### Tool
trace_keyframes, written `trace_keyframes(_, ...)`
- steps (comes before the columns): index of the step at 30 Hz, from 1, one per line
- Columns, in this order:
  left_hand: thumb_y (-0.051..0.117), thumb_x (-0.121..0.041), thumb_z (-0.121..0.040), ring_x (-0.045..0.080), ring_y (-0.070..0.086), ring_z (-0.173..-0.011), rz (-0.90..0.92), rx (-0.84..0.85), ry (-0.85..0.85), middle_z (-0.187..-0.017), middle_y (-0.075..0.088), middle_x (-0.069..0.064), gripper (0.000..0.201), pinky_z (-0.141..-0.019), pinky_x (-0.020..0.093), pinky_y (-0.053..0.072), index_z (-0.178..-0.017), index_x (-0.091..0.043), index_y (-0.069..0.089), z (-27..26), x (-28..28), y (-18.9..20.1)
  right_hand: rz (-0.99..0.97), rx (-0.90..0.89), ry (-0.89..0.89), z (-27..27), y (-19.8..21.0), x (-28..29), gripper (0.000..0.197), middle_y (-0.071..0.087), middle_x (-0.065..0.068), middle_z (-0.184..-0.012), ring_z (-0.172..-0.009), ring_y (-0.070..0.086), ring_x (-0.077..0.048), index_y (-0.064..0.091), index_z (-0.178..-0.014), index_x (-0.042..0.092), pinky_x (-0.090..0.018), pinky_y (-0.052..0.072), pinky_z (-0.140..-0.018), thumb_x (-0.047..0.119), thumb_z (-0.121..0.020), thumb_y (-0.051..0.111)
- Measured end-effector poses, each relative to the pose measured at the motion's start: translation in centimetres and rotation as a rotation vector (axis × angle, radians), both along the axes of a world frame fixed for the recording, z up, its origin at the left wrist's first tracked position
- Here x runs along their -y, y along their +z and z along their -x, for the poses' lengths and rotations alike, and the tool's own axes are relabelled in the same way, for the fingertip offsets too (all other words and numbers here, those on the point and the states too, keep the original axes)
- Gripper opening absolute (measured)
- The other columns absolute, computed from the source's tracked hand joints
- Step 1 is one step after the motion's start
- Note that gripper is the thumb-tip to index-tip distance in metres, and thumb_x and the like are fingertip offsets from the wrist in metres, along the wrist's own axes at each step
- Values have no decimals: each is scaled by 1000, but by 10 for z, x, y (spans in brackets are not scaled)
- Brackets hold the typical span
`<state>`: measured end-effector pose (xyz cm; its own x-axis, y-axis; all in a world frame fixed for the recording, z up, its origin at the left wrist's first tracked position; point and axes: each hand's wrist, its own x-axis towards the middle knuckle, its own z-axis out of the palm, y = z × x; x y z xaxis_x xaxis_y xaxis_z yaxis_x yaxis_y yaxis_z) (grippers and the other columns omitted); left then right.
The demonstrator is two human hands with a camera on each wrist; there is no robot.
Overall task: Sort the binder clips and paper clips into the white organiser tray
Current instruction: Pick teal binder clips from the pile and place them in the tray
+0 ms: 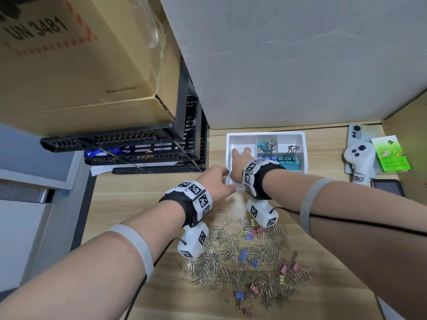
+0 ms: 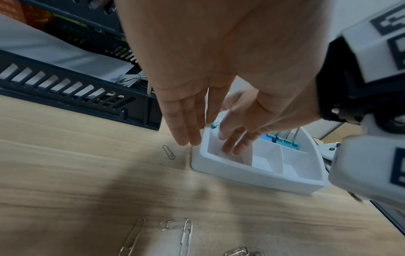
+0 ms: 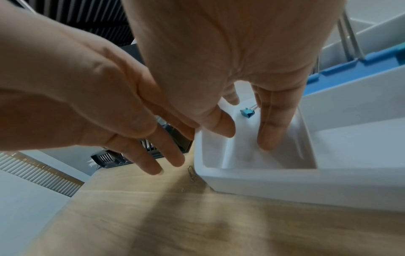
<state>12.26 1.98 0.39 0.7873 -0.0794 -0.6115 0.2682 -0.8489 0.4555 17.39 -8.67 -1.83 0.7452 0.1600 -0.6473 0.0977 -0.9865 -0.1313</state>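
Note:
The white organiser tray (image 1: 302,148) stands at the back of the wooden desk. My right hand (image 1: 240,158) reaches into its long left compartment with straight fingers (image 3: 271,128) and holds nothing. A small teal binder clip (image 3: 247,112) lies at the far end of that compartment, just beyond the fingertips. My left hand (image 1: 220,181) is open, its straight fingers (image 2: 186,131) resting against the tray's left rim. Large blue and teal binder clips (image 1: 288,161) stand in the right compartments. A pile of paper clips and small coloured binder clips (image 1: 249,259) lies near me.
One loose paper clip (image 2: 168,151) lies by the tray's front left corner. Black stacked letter trays (image 1: 147,148) stand left of the tray under a cardboard box (image 1: 80,65). At the right lie a white controller (image 1: 359,158), a phone (image 1: 354,135) and a green packet (image 1: 390,153).

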Motion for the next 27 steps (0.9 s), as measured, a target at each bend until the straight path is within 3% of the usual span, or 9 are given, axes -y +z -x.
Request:
trace_keyframes(3,66,-24,-84,24,59,-113,6,3,8,-127,58,10,62,-97,32,48,-141,-10,47,2,0,-2,58,-31,155,-5,-4,-3,38,44,-16,-130,-114,50,-34,48,-129,9,-32,40,-79,16,-93,55)
trace_keyframes(5,65,-23,-84,24,60,-111,10,13,4,-125,59,11,59,-94,30,49,-139,-9,49,2,0,-3,86,-66,211,-6,-3,-7,12,49,-10,-99,-87,52,-27,58,-104,13,-30,41,-84,17,-93,52)
trace_keyframes(6,65,-22,-84,24,59,-111,11,15,3,-125,59,11,59,-94,30,48,-139,-9,49,3,0,-3,111,-100,197,-7,-6,-9,8,46,-7,-89,-83,49,-22,58,-96,13,-31,42,-89,16,-94,51)
trace_keyframes(9,64,-22,-84,24,58,-111,2,14,-8,-127,56,11,57,-95,32,49,-138,-7,50,2,1,-3,37,-83,89,-5,-5,-7,10,54,-9,-96,-101,61,-26,57,-99,8,-32,50,-82,6,-90,56)
trace_keyframes(12,64,-24,-83,25,59,-108,-5,1,-29,-127,54,10,48,-94,37,51,-128,-8,56,1,1,-3,-30,-64,25,-1,-7,-2,9,55,-6,-78,-91,66,-26,56,-86,8,-28,48,-69,-1,-87,56)
trace_keyframes(15,65,-28,-81,26,60,-104,-29,-20,-74,-127,51,9,30,-91,41,52,-106,-16,54,0,1,-3,-57,-44,25,1,-6,-3,9,48,-5,-69,-78,60,-25,57,-91,8,-29,48,-66,0,-86,57)
trace_keyframes(19,66,-35,-80,23,59,-103,-32,-52,-94,-130,44,5,55,-91,38,51,-128,-10,54,2,1,-4,-66,-23,54,4,-9,-4,8,50,-5,-69,-73,59,-25,56,-85,8,-29,49,-64,1,-84,59)
trace_keyframes(23,66,-32,-82,23,59,-100,-22,-59,-86,-126,44,6,52,-91,40,51,-126,-7,56,3,1,-5,-82,-10,35,4,-15,-7,15,53,-6,-70,-69,58,-25,51,-74,9,-29,47,-61,2,-82,61)
trace_keyframes(27,66,-30,-83,25,59,-102,-27,-70,-105,-130,41,7,56,-93,40,50,-132,-5,52,5,3,-5,-90,-9,37,5,-19,-3,16,49,-5,-70,-73,58,-25,51,-75,9,-29,47,-65,0,-83,61)
